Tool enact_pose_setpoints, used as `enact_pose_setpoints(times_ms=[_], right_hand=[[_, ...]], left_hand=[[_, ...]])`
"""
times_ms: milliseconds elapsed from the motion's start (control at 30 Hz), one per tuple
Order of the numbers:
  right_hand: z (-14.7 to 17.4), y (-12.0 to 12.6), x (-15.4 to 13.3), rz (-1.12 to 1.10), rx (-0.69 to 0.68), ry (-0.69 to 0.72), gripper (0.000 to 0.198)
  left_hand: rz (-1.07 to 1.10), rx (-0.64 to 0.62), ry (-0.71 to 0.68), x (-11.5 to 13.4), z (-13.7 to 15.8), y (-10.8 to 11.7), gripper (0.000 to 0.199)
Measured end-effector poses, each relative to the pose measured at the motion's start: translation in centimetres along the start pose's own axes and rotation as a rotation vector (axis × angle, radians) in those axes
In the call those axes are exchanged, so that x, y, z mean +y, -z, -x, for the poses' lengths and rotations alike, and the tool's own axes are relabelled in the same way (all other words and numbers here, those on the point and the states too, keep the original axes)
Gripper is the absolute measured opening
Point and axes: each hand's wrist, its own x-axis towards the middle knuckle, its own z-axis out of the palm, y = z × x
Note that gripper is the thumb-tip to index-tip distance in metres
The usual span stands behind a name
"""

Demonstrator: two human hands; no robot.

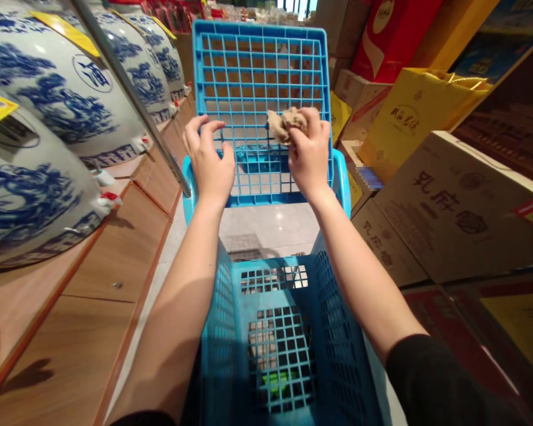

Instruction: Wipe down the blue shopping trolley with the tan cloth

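Observation:
A blue plastic shopping cart stands in front of me. Its upright grid panel is at the far end, and a deep basket with perforated walls is below. My right hand grips a crumpled tan cloth at the right half of the panel. Whether the cloth presses on the grid, I cannot tell. At the panel's left side, my left hand has its fingers curved and spread, holding nothing. It is close to the grid, but contact is unclear. Something green shows through the basket's floor.
Large blue-and-white porcelain jars line the wooden cabinet on the left, behind a slanted metal pole. Cardboard boxes, a yellow gift bag and a red box crowd the right side of the aisle.

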Motion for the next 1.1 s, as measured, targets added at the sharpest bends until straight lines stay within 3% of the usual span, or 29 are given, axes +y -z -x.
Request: enact_pose_setpoints(times_ms=[67, 133, 233, 333, 400, 500, 667, 800, 933, 1000, 1100], right_hand=[[-0.3, 0.7, 2.2, -0.034, 0.092, -0.038, 0.036], [-0.1, 0.5, 2.3, -0.081, 0.119, -0.053, 0.037], [0.9, -1.3, -1.2, -0.089, 0.008, -0.030, 0.035], [1.9, -3.2, -5.8, -0.037, -0.162, 0.092, 0.032], [1.9, -3.7, -7.0, -0.033, -0.217, 0.144, 0.031], [0.9, -2.5, -4.7, -0.074, -0.144, 0.086, 0.034], [-0.3, 0.5, 1.2, -0.106, 0.026, -0.059, 0.038], [0.8, -1.0, -1.6, -0.017, -0.016, -0.029, 0.035], [1.6, -3.9, -5.4, 0.036, -0.156, 0.186, 0.033], [1.2, -4.2, -4.9, 0.049, -0.168, 0.237, 0.033], [0.0, -2.9, -1.2, 0.037, -0.017, 0.159, 0.035]], left_hand=[[-0.021, 0.014, -0.016, 0.1, 0.0, 0.0, 0.045], [-0.026, 0.018, -0.023, 0.4, 0.0, 0.0, 0.043], [0.007, 0.002, 0.008, 0.7, -0.1, 0.0, 0.037], [0.072, -0.060, 0.070, 0.8, -0.3, 0.0, 0.031], [0.108, -0.119, 0.097, 0.7, -0.4, 0.1, 0.032], [0.129, -0.139, 0.090, 0.6, -0.4, 0.2, 0.036], [0.026, -0.040, 0.009, 0.8, 0.0, 0.3, 0.036], [0.031, -0.044, 0.002, 1.2, 0.0, 0.2, 0.032], [0.191, -0.050, 0.058, 2.0, 0.0, 0.1, 0.021], [0.233, -0.036, 0.077, 2.4, 0.1, 0.0, 0.017], [0.236, -0.030, 0.076, 2.7, 0.1, 0.0, 0.017]])
